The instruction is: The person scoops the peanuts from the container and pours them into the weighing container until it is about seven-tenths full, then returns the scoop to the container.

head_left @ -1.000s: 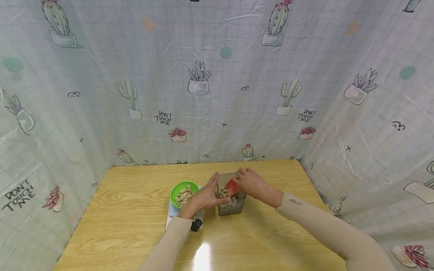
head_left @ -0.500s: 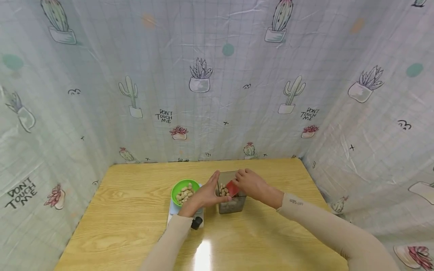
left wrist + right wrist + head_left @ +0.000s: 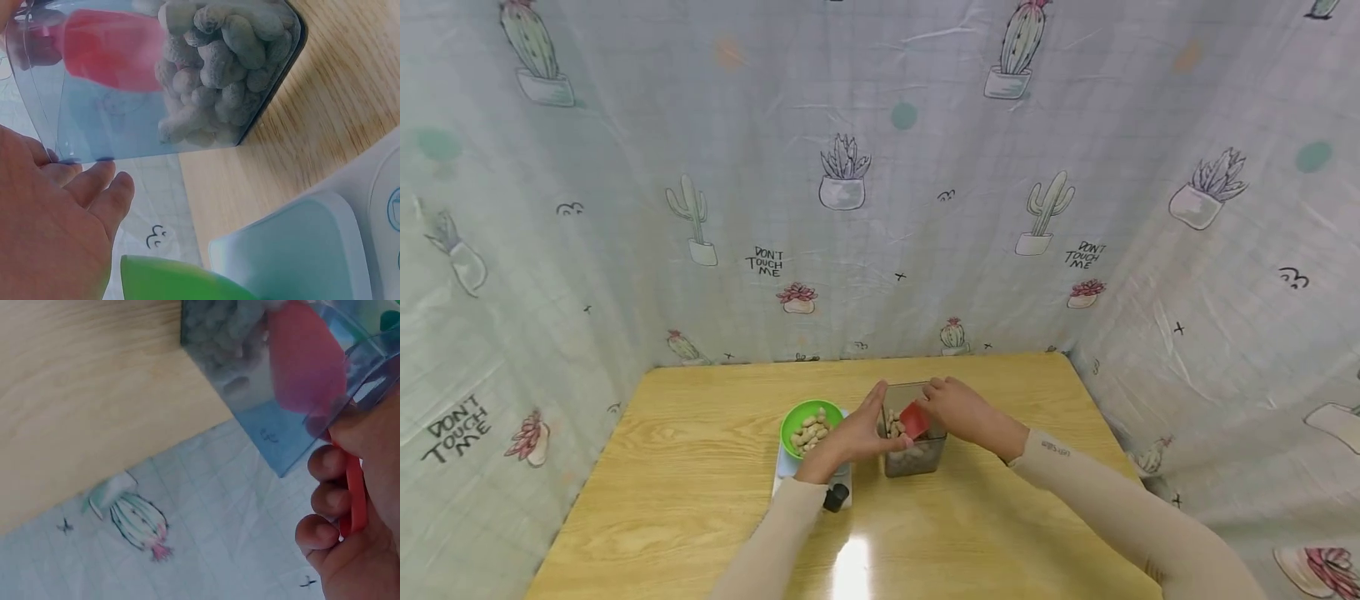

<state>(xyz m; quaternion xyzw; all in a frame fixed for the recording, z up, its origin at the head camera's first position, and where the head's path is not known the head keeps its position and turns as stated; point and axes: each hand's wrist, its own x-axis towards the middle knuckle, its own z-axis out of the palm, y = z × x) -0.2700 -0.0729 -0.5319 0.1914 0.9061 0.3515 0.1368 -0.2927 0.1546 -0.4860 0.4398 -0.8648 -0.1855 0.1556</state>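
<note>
A clear, smoky square container [image 3: 913, 461] stands on the table, partly filled with peanuts in their shells [image 3: 215, 69]. My left hand [image 3: 856, 435] grips it at the upper left, thumb along the near rim and fingertips on the far side. Over the right rim reaches my right hand [image 3: 962, 410], its fingers curled round the handle of a red scoop [image 3: 355, 497]. The scoop's head [image 3: 914, 421] is down inside the container, against the peanuts. Through the wall, the left wrist view shows its red end meeting the pile.
Left of the container, a green bowl [image 3: 788, 425] holding several peanuts sits on a white kitchen scale [image 3: 786, 467]. A black object [image 3: 836, 497] shows beside the left wrist. The wooden table [image 3: 700, 442] ends at a cactus-print curtain [image 3: 880, 233] behind.
The red scoop has turned slightly within the container, with the right hand shifting a little. My left hand keeps its hold on the container. The head view has moved slightly.
</note>
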